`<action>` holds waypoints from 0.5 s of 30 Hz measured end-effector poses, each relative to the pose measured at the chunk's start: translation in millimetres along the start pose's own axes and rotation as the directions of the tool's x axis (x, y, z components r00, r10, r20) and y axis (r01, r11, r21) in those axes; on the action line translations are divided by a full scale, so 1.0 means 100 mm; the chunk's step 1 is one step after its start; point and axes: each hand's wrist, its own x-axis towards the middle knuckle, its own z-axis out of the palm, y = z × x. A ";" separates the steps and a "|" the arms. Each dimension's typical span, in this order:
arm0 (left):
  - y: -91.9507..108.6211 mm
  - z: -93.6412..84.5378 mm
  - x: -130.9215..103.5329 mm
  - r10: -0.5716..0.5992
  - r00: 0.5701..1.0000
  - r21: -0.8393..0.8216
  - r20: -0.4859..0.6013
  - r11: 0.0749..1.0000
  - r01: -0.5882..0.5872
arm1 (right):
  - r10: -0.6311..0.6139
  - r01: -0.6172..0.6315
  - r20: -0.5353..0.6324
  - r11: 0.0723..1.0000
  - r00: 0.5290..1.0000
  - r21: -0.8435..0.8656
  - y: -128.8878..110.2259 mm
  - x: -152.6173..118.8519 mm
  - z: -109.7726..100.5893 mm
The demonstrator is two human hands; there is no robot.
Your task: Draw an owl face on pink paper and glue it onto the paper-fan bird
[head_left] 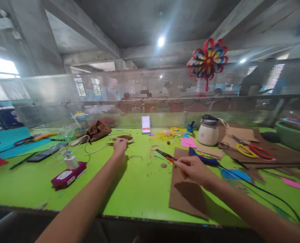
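My left hand (120,145) reaches to the middle of the green table, fingers curled down beside a brown piece with a jagged edge (126,137). The fingertips are hidden behind the hand, so what they grip does not show. My right hand (191,168) is closed on a slim black-and-red tool (167,155), its tip pointing left; its exact kind is unclear. Under that hand lies a brown cardboard sheet (181,199). Beside the right wrist rests a dark blue tool with a cable (203,158).
A phone (146,124) stands upright at the back. To the left are a purple power strip (69,175) with a white plug and a dark phone (46,153). Rightward stand a white jar (207,132), scissors (253,151) on cardboard and a green basin (294,135). Paper scraps (174,135) lie about.
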 end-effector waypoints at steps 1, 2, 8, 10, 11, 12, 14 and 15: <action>0.02 0.13 -0.11 0.012 0.998 0.041 0.053 0.999 -0.015 | -0.022 0.023 -0.063 1.000 0.998 0.017 0.02 0.00 -0.05; 0.03 0.26 -0.22 0.032 0.992 0.078 0.119 0.996 -0.042 | -0.043 0.047 -0.127 0.998 0.991 0.031 0.05 0.02 -0.10; 0.03 0.91 -0.84 0.196 0.872 0.245 0.449 0.911 -0.331 | -0.054 0.127 -0.435 0.982 0.899 0.140 0.30 0.41 -0.46; 0.00 0.98 -0.97 0.261 0.811 0.276 0.523 0.849 -0.451 | -0.019 0.128 -0.500 0.974 0.866 0.186 0.40 0.53 -0.58; -0.02 0.98 -1.01 0.291 0.781 0.288 0.553 0.812 -0.507 | -0.004 0.132 -0.528 0.970 0.849 0.204 0.44 0.58 -0.63; -0.04 0.98 -1.05 0.317 0.753 0.299 0.576 0.775 -0.556 | 0.006 0.139 -0.555 0.966 0.832 0.219 0.48 0.60 -0.68; -0.07 0.94 -1.09 0.360 0.713 0.320 0.602 0.709 -0.628 | 0.012 0.163 -0.607 0.959 0.795 0.233 0.54 0.59 -0.75; -0.08 0.92 -1.10 0.378 0.702 0.331 0.603 0.682 -0.652 | 0.008 0.180 -0.633 0.956 0.774 0.232 0.55 0.57 -0.78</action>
